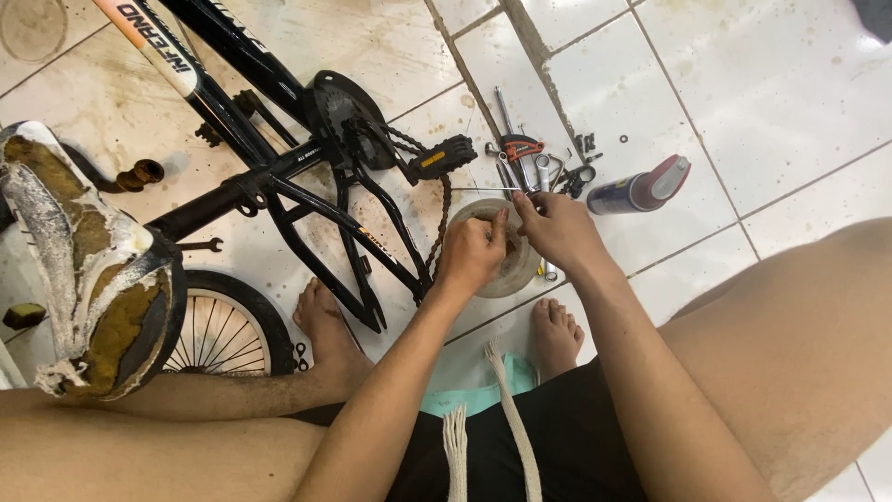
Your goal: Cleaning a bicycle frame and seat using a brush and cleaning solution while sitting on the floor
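Both hands [516,244] pinch something over a round tub [509,279].

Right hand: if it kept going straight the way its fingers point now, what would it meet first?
Probably the thin metal rod just past the right hand, then the wrenches and pliers on the tile; depth is hard to judge.

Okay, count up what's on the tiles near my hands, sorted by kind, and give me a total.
Spray can: 1
Round tub under left hand and right hand: 1
Red-handled pliers: 1
Spanner by the bike frame: 1
Total: 4
The small tools in the pile are too jumbled to count.
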